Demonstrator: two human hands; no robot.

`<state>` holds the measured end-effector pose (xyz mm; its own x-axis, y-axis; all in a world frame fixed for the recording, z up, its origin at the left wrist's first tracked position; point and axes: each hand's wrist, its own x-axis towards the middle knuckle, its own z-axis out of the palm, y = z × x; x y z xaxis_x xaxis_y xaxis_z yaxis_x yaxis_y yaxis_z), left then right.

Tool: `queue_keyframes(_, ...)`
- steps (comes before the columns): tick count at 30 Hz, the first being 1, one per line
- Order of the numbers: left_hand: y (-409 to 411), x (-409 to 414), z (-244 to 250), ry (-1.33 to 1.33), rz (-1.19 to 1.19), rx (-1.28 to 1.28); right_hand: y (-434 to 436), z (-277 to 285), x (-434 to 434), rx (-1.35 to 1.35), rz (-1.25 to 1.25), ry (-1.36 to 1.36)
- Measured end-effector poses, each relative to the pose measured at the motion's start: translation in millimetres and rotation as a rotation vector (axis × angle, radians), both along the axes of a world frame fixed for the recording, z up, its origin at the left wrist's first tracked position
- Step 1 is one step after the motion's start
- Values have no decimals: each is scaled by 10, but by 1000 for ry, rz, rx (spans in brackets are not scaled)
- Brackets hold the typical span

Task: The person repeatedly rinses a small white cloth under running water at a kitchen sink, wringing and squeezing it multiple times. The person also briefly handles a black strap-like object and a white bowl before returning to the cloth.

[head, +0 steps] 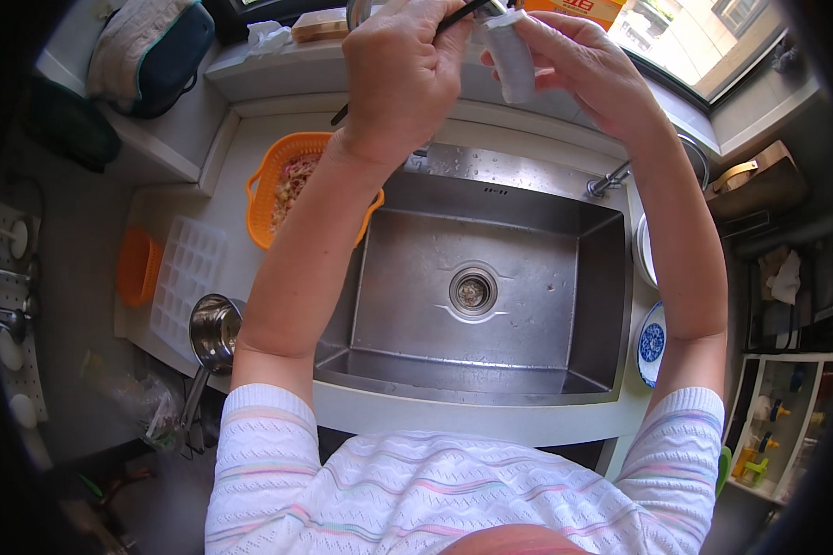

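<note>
My left hand [409,76] is closed around a slim black stick [458,15], raised above the back edge of the sink. The stick slants through my fist, and its lower end shows beside my wrist. My right hand [583,66] grips a whitish, tube-like piece [514,62] between thumb and fingers. What it is made of I cannot tell. A shiny metal part [489,10] touches or overlaps the top of this piece, cut off by the picture's edge. Below both hands lies the stainless steel sink [416,312], with food bits in its drain strainer [473,293].
Left of the sink stand an orange basket [258,201] holding shredded food [295,184], a clear compartment tray [187,277], a smaller orange basket [137,270] and a steel saucepan [212,333]. At right are a faucet [600,186] and a blue-and-white dish [651,343]. A window [694,41] is behind.
</note>
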<state>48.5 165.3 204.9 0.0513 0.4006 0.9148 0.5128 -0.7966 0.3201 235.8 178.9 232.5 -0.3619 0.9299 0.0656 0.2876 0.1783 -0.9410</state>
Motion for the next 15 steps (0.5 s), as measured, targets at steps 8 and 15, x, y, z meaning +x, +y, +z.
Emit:
queue_keyframes(8,-15,-66,-16,-45,-99,-71,153,-167,-5,-130,154,293)
queue_keyframes(15,-79,-59,20,4,-29,-72,27,-114,-46,-179,9,309)
